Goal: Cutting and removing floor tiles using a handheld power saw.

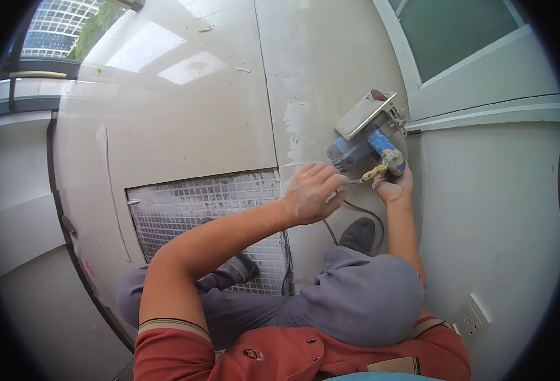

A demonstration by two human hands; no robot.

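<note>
A handheld circular tile cutter point(356, 152) with a blue, dusty body and a metal base plate rests on the pale floor tile near the right wall. My right hand point(391, 188) is closed round the rear end of its blue handle. A lumpy, yellowish wrapping covers the point where the power cord point(370, 213) leaves the handle. My left hand point(313, 192), dusty white, is closed with its fingertips at the cord just beside that wrapping. The cord loops down past my shoe, and its far end is hidden. The blade is mostly hidden.
An opening in the floor tiles shows a whitish square-grid surface point(207, 206), where one of my feet stands. A long thin strip point(116, 197) lies left of it. A white-framed door point(464, 89) and a wall socket point(472, 319) are on the right, a railing point(35, 86) far left.
</note>
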